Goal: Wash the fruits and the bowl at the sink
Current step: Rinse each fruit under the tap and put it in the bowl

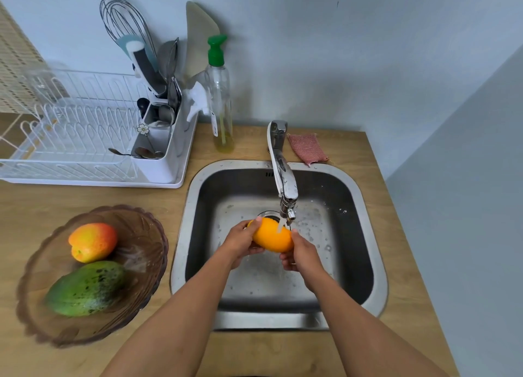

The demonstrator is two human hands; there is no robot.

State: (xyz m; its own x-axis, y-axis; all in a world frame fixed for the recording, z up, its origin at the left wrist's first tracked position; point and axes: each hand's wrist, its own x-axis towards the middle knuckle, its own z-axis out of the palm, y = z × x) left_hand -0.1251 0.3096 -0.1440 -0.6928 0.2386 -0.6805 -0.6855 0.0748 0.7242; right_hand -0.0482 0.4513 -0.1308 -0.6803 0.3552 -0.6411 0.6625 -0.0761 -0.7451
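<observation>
Forearms (181,306) over the square steel sink (181,235). Above its middle, left hand (240,242) curled round one end of the oval orange fruit (273,236), right hand (301,253) clasping the other.

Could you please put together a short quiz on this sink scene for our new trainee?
1. True or false: water from the faucet is falling on the orange fruit.
2. How many fruits lie in the brown glass bowl? A) one B) two C) four
3. Which hands hold the orange fruit?
Key: 1. True. 2. B, a red-yellow mango and a green fruit. 3. Both, the left hand and the right hand.
</observation>
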